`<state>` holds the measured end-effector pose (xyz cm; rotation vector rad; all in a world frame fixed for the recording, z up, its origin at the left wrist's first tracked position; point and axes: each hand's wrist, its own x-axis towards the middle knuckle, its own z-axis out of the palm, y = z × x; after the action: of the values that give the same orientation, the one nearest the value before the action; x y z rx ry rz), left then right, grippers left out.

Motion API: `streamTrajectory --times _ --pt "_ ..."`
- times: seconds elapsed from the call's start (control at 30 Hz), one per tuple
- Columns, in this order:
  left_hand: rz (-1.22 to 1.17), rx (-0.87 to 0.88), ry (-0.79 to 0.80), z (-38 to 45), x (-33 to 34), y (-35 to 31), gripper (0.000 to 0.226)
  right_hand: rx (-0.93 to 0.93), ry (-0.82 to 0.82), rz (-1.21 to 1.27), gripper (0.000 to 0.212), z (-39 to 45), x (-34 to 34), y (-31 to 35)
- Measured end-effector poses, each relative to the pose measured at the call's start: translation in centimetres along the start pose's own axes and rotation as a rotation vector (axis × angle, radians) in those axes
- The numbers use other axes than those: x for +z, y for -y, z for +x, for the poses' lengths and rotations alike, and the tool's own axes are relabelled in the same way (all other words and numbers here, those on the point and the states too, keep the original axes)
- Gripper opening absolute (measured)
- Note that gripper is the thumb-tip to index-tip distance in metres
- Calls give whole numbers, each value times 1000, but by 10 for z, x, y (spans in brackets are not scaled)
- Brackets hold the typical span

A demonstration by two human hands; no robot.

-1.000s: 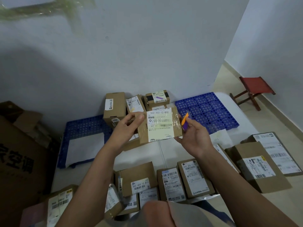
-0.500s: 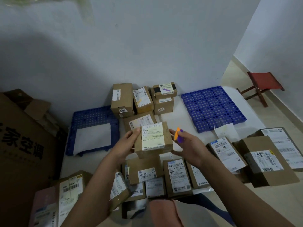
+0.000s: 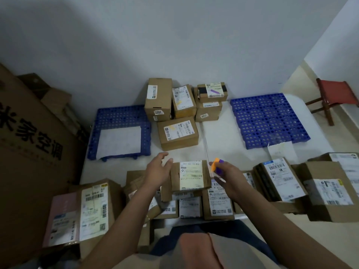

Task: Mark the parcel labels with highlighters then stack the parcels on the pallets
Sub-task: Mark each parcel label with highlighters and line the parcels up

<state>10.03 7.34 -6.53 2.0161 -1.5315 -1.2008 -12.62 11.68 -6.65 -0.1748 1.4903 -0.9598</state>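
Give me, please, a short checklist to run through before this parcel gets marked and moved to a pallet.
1. Parcel supported: cannot tell; left hand is open beside it, contact unclear.
2. Highlighters ready: ok; right hand grips an orange and a purple one.
3. Label facing up: ok.
4. Label marked: cannot tell.
5. Free pallet space: ok; right blue pallet shows bare grid.

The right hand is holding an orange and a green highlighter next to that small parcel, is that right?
Not quite. In the head view the right hand holds an orange highlighter and a purple highlighter, not a green one. The rest holds: they are next to the small parcel.
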Motion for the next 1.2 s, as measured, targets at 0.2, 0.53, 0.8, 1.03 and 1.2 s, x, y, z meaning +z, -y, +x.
streamTrajectory --times 0.2,0.53,0.8,1.03,1.2 --pt "-156 248 49 -15 15 -46 10 -95 48 91 6 -9 11 8" --pt "-494 32 279 -20 39 -60 9 -212 143 76 9 -22 23 10" --pt "-391 107 281 -15 32 -57 9 -258 173 34 10 -25 26 7" --pt "-336 173 288 -15 31 -55 13 -294 162 -38 8 -25 27 6" --pt "-346 151 258 -12 22 -54 17 -277 72 -19 7 -24 27 5"
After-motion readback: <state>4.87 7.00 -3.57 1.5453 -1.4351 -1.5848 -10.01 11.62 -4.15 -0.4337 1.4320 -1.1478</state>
